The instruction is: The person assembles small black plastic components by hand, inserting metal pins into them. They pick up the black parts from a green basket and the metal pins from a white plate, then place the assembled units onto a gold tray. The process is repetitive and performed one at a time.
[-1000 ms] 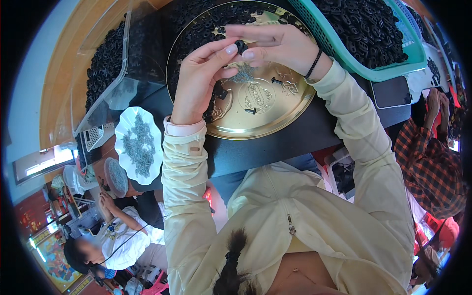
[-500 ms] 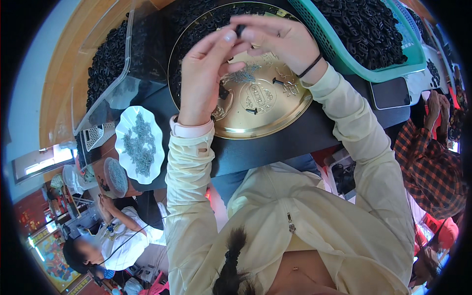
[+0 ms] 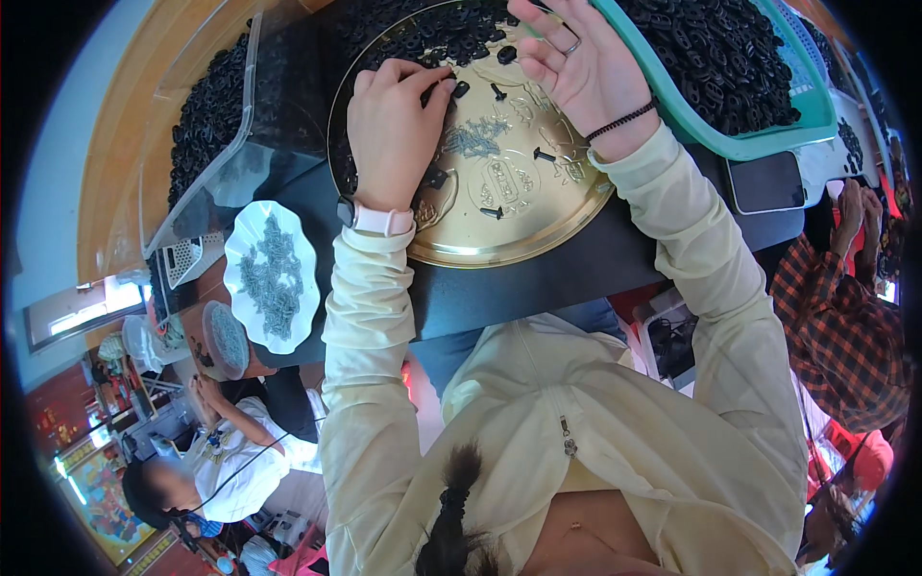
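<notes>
Over the left part of a round gold tray [image 3: 538, 238], my left hand [image 3: 396, 134] pinches a small black plastic part [image 3: 439, 87] between thumb and fingers. My right hand [image 3: 591, 82] is raised at the tray's right edge, palm showing, fingers apart and nothing in it. Between the hands lies a small heap of silver screws [image 3: 477, 137]. Several black T-shaped pieces, such as a T-shaped piece [image 3: 545, 155], are scattered on bare gold. Many loose black parts [image 3: 451, 38] cover the tray's far side.
A green basket [image 3: 740, 146] of black parts stands at the right, with a phone [image 3: 765, 182] in front. At left are a clear bin [image 3: 252, 86] of black parts and a white scalloped dish [image 3: 308, 288] of screws. Other people sit at both sides.
My hands, together over the tray with a black part between them, have come apart. The left has dropped lower on the tray; the right has shifted right and opened.
</notes>
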`<state>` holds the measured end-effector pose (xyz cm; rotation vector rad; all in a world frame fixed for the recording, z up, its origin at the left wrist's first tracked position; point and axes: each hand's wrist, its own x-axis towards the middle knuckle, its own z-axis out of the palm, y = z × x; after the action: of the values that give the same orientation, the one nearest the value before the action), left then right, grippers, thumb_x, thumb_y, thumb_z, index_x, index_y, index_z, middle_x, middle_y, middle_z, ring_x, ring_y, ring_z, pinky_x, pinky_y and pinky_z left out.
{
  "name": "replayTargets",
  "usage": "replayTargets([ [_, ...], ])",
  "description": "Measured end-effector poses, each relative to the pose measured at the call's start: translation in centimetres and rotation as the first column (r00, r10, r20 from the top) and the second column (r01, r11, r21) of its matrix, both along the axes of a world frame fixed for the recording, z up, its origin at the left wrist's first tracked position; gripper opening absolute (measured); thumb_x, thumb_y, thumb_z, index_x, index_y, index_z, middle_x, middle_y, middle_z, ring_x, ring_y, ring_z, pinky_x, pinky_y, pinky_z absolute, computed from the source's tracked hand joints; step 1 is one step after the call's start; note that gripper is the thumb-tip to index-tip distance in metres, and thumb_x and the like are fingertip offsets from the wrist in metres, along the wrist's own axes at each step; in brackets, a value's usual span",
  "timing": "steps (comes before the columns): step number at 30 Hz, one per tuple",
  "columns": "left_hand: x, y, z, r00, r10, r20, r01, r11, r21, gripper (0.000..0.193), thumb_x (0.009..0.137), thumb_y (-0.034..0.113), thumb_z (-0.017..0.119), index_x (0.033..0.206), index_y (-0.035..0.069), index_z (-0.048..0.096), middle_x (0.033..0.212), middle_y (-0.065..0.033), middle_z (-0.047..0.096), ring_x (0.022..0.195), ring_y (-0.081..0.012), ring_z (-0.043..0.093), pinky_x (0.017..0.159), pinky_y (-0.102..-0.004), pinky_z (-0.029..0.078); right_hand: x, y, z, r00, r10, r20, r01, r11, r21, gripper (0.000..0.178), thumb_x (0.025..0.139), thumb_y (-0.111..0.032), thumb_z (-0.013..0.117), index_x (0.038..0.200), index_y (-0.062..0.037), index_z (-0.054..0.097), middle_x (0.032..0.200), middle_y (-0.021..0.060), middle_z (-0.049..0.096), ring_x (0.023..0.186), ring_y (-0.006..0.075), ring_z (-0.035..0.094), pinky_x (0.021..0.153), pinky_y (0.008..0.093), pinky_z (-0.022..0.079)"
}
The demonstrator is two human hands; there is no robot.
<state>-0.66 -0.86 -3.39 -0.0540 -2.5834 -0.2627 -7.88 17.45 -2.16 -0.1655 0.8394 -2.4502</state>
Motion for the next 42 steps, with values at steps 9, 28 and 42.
replayTargets([
  [9,-0.4,-0.4,-0.1,0.99,-0.062,0.127,0.03,0.971,0.239,0.018,0.076,0.022,0.07,0.088,0.008,0.069,0.084,-0.0046,0.065,0.077,-0.0198,0.059,0.07,-0.0285,0.047,0.7,-0.5,-1.2,0.88,0.143,-0.454,0.148,0.824,0.547,0.029,0.09,-0.02,0.055,0.115,-0.0069,0.059,0.102,0.0054,0.064,0.087,0.0113,0.06,0.074,0.0237,0.049],
  [28,-0.2,4.1,0.5,0.947,-0.316,-0.052,0.315,0.949,-0.026,0.028,0.076,0.019,0.065,0.103,0.011,0.065,0.09,-0.0017,0.063,0.086,-0.0226,0.055,0.076,-0.0335,0.043,-0.6,-0.4,-0.3,0.892,-0.08,-0.445,0.332,0.785,0.523,0.008,0.087,-0.007,0.057,0.092,-0.0013,0.054,0.088,0.0042,0.061,0.081,0.0092,0.057,0.068,0.0193,0.047],
  [42,-0.1,5.0,0.1,0.932,-0.362,-0.019,0.356,0.923,-0.144,0.013,0.076,0.02,0.065,0.087,0.015,0.066,0.084,0.002,0.062,0.083,-0.0174,0.054,0.071,-0.0317,0.038,-0.5,-0.6,-1.2,0.863,-0.075,-0.5,0.283,0.891,0.354,0.027,0.087,-0.003,0.058,0.112,0.0039,0.056,0.103,0.0105,0.062,0.092,0.0144,0.059,0.081,0.0219,0.047],
])
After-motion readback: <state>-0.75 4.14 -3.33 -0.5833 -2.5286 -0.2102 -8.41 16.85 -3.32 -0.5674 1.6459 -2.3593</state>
